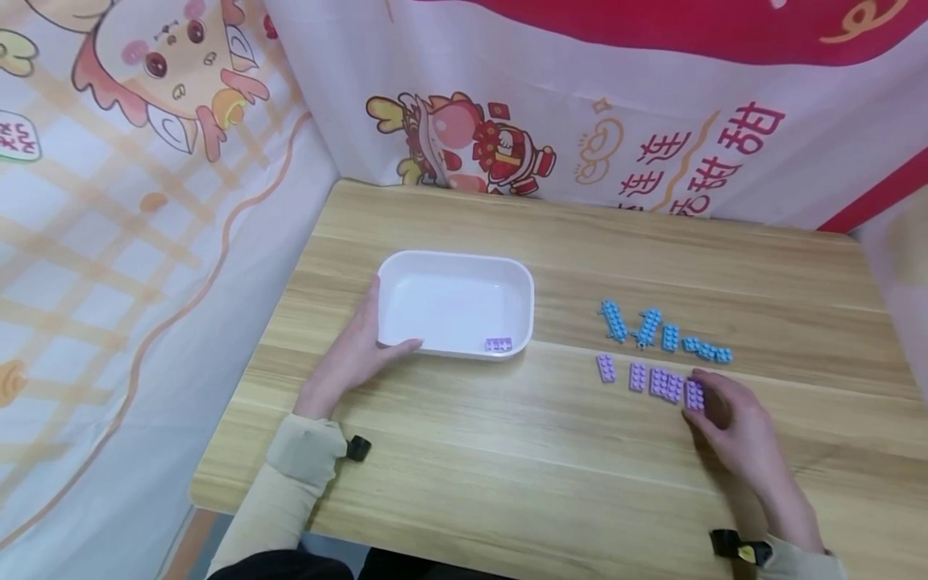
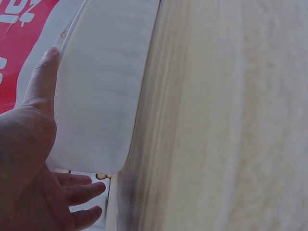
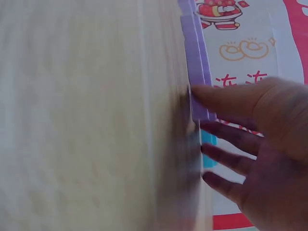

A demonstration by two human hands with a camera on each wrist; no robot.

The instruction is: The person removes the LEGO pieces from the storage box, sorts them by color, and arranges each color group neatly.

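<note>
At the left corner of a white tray (image 1: 457, 352), my left hand (image 1: 355, 346) has its thumb along the front rim and its fingers at the left end. The left wrist view shows the thumb straight against the tray wall (image 2: 101, 91), the other fingers spread loosely past the end. My right hand (image 1: 739, 423) pinches a purple toy building brick (image 1: 694, 395) between thumb and fingers, at the right end of a row of purple bricks (image 1: 665, 385). Seen from the right wrist, the thumb presses the side of the purple brick (image 3: 199, 108).
One purple brick (image 1: 498, 345) lies inside the tray near its front right corner. Behind the purple row sit several blue bricks (image 1: 648, 328), some with small side pegs. A printed cloth (image 1: 580, 97) hangs along the back of the wooden table (image 1: 507, 451).
</note>
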